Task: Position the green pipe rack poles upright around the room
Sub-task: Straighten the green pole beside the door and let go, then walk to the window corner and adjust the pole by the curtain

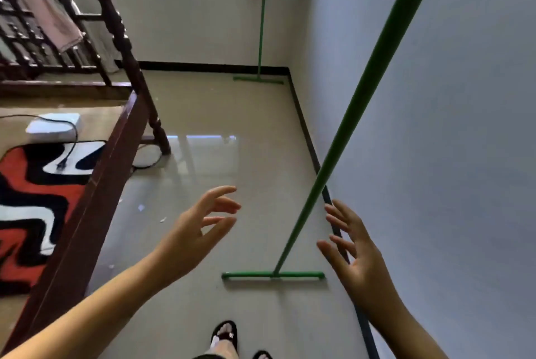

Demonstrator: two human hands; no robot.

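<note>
A green rack pole [342, 138] stands upright by itself next to the right wall, its T-shaped foot bar [272, 275] flat on the floor. My left hand [197, 231] hovers to its left, fingers spread, holding nothing. My right hand [355, 251] is just right of the pole, fingers apart, not touching it. A second green pole [262, 24] stands upright in the far corner on its own foot bar [258, 79], with striped cloth hanging at its top.
A dark wooden bed frame [95, 184] with a twisted post [121, 48] fills the left side. A red, black and white rug [32, 199], a white box [53, 126] and a black cable [69, 149] lie beyond it. My sandalled feet [224, 338] are at the bottom.
</note>
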